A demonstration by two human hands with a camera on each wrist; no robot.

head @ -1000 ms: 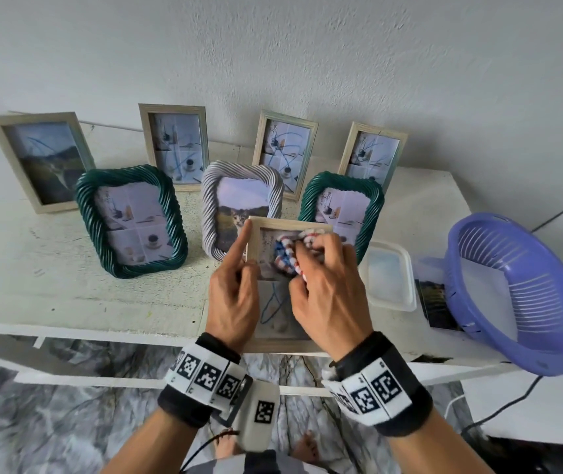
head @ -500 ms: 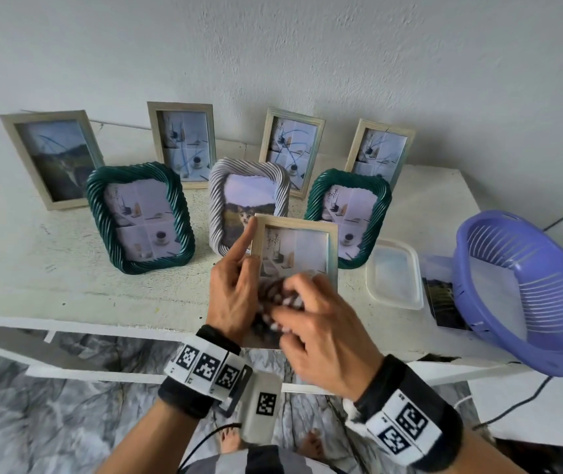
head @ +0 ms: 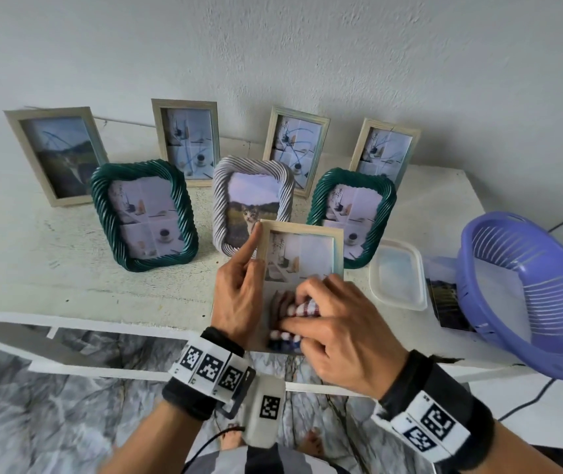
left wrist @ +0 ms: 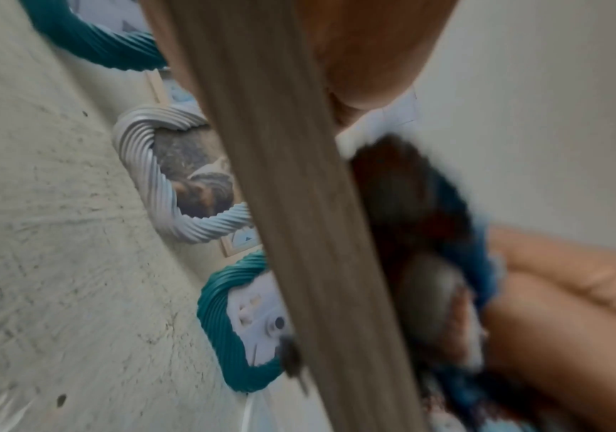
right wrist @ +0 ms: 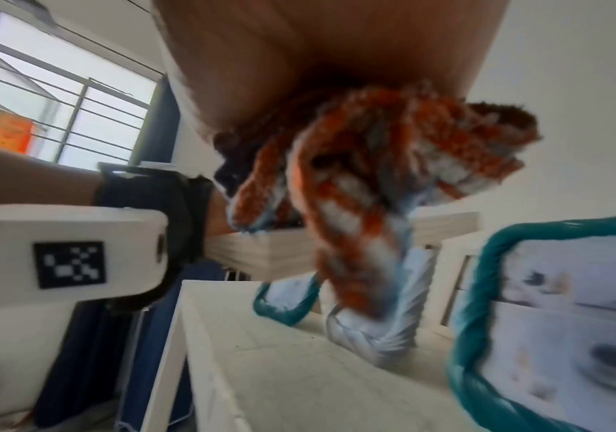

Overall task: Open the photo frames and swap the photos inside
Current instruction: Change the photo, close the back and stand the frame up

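Note:
A light wooden photo frame with a pale still-life photo is held tilted over the table's front edge. My left hand grips its left side, index finger stretched up along the edge. My right hand clutches a bunched red, white and blue checked cloth and presses it on the lower part of the glass. The left wrist view shows the frame's side and the blurred cloth. In the right wrist view the cloth hangs under my palm above the frame.
On the white table stand two green twisted frames, a white twisted frame with a cat photo, and several wooden frames by the wall. To the right lie a clear plastic container, a loose photo and a purple colander.
My right hand has dragged the cloth from the top of the glass down to its lower part. My left hand has kept its hold on the frame.

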